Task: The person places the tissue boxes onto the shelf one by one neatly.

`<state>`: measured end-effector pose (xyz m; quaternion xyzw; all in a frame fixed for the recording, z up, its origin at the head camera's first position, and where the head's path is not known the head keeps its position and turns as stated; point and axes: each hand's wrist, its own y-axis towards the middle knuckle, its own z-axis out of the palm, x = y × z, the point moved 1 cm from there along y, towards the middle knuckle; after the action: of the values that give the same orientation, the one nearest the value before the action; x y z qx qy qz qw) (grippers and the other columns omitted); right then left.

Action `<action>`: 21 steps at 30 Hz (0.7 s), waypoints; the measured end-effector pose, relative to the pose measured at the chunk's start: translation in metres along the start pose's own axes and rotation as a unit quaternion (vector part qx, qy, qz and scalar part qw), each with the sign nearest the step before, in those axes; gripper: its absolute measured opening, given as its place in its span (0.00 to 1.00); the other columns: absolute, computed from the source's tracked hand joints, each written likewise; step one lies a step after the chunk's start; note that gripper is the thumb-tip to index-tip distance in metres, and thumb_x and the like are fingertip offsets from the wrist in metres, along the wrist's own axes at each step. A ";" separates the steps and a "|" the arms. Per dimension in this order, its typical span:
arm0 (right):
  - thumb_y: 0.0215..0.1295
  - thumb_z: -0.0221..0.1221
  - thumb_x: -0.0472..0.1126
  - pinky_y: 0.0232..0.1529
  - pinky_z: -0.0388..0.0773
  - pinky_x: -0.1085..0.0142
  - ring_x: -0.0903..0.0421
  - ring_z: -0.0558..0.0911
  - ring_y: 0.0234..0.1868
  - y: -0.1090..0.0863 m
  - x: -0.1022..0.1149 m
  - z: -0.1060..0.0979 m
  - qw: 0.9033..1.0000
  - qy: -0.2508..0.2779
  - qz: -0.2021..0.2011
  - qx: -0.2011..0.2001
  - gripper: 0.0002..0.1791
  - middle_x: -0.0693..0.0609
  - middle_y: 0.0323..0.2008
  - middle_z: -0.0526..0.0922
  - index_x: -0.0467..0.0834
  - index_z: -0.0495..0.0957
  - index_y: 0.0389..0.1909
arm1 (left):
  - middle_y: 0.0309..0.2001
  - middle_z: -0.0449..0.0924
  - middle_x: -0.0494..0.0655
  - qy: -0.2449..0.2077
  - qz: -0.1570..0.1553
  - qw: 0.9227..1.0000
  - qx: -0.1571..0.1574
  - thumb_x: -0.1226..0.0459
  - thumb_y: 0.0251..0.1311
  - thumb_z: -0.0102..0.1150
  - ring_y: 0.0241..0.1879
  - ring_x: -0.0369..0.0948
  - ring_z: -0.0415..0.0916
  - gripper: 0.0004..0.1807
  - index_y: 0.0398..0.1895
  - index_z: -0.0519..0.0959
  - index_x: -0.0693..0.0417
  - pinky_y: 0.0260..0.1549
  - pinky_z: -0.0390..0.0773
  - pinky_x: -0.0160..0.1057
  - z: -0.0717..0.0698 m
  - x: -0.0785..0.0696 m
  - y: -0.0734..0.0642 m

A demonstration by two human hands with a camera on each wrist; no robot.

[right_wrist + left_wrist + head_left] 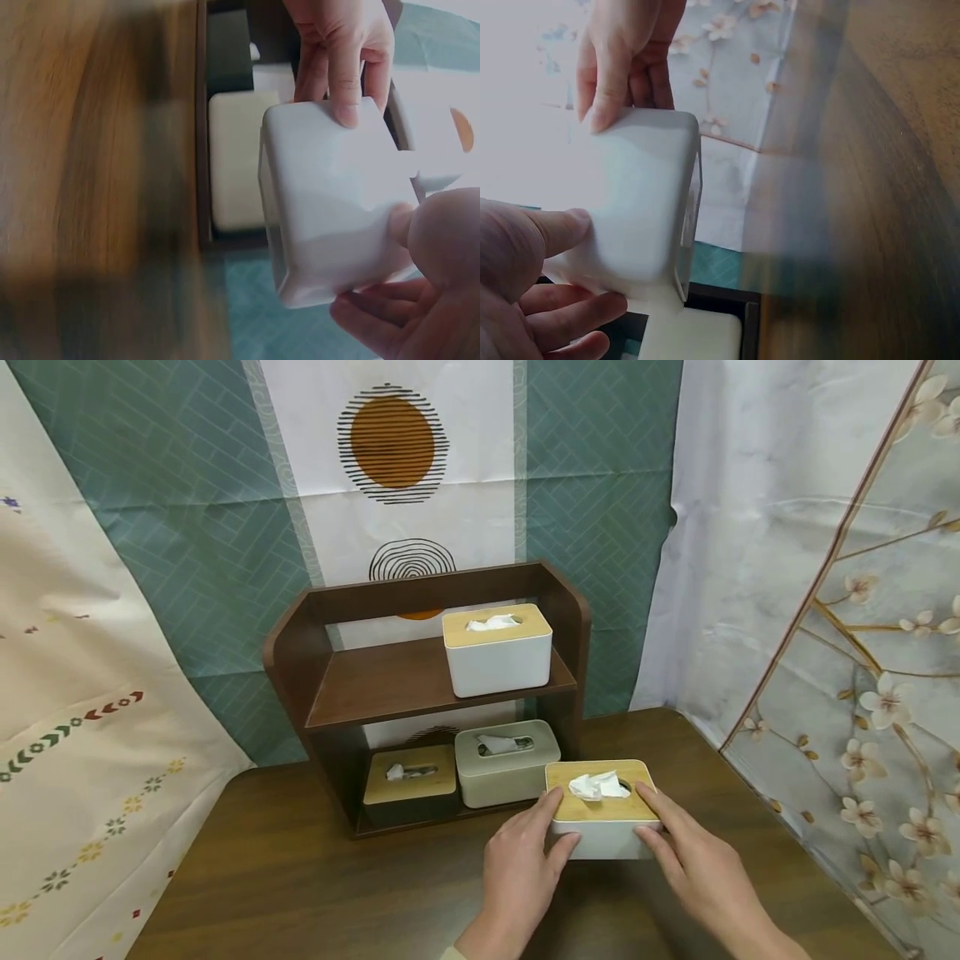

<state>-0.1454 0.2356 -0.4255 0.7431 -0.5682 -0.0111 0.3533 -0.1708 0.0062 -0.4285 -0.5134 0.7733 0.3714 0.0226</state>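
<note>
Both hands hold a white tissue box [606, 842] with a light wooden lid and a white tissue sticking out of its slot. My left hand [519, 864] grips its left end, thumb on the near side. At the right end my right hand [696, 870] grips it likewise. In the left wrist view the white box [641, 195] appears raised over the table. A second white tissue box [498, 667] with a wooden lid stands on the upper shelf. Below it sit a grey-beige tissue box [506, 781] and a dark green one [411, 808] with a wooden lid.
A dark brown two-tier shelf [375, 685] stands at the back of the wooden table [300, 893]. Left of the upper white box lies bare shelf board. Patterned cloths [202, 527] hang behind, and a floral cloth [847, 718] borders the right side.
</note>
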 end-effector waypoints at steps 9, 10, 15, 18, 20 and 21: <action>0.70 0.64 0.45 0.38 0.81 0.51 0.51 0.84 0.53 0.007 0.030 0.002 1.000 0.006 -0.011 -0.017 0.34 0.49 0.67 0.76 0.59 0.66 0.75 | 0.57 0.83 0.38 -0.003 -0.021 1.000 -0.015 0.48 0.57 0.71 0.48 0.41 0.84 0.34 0.68 0.76 0.40 0.43 0.83 0.47 -0.032 0.008 -0.009; 0.70 0.64 0.45 0.38 0.81 0.51 0.51 0.84 0.53 0.008 0.033 0.002 1.000 0.007 -0.013 -0.018 0.34 0.50 0.67 0.75 0.59 0.66 0.75 | 0.56 0.83 0.39 -0.002 -0.020 1.000 -0.021 0.48 0.57 0.71 0.47 0.41 0.84 0.34 0.68 0.76 0.40 0.42 0.84 0.48 -0.035 0.009 -0.009; 0.68 0.65 0.45 0.40 0.82 0.51 0.51 0.83 0.56 0.015 0.047 0.003 0.999 0.011 -0.038 -0.030 0.34 0.51 0.67 0.76 0.60 0.67 0.74 | 0.51 0.86 0.40 0.008 -0.024 0.999 -0.035 0.48 0.57 0.72 0.45 0.42 0.85 0.33 0.67 0.76 0.38 0.39 0.84 0.48 -0.051 0.015 -0.012; 0.67 0.66 0.46 0.42 0.82 0.51 0.52 0.83 0.56 0.021 0.056 0.005 0.998 0.016 -0.053 -0.031 0.34 0.51 0.67 0.75 0.62 0.68 0.73 | 0.48 0.87 0.40 0.015 -0.032 0.998 -0.046 0.49 0.56 0.72 0.43 0.41 0.85 0.33 0.66 0.77 0.38 0.37 0.84 0.47 -0.063 0.018 -0.014; 0.68 0.66 0.46 0.44 0.83 0.52 0.53 0.82 0.57 0.024 0.061 0.007 0.998 0.020 -0.060 -0.030 0.34 0.52 0.67 0.75 0.62 0.68 0.73 | 0.47 0.87 0.39 0.021 -0.039 0.998 -0.052 0.48 0.55 0.73 0.43 0.40 0.85 0.33 0.66 0.77 0.38 0.37 0.84 0.46 -0.071 0.021 -0.016; 0.68 0.66 0.46 0.44 0.83 0.53 0.54 0.82 0.57 0.026 0.064 0.008 0.997 0.023 -0.065 -0.031 0.34 0.52 0.67 0.74 0.62 0.68 0.73 | 0.47 0.87 0.39 0.023 -0.043 0.997 -0.055 0.49 0.55 0.73 0.43 0.40 0.85 0.33 0.66 0.77 0.38 0.37 0.84 0.46 -0.075 0.022 -0.016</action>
<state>-0.1479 0.1740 -0.3928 0.7673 -0.5096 -0.0350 0.3878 -0.1421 -0.0593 -0.3925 -0.5551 0.7293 0.3998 -0.0073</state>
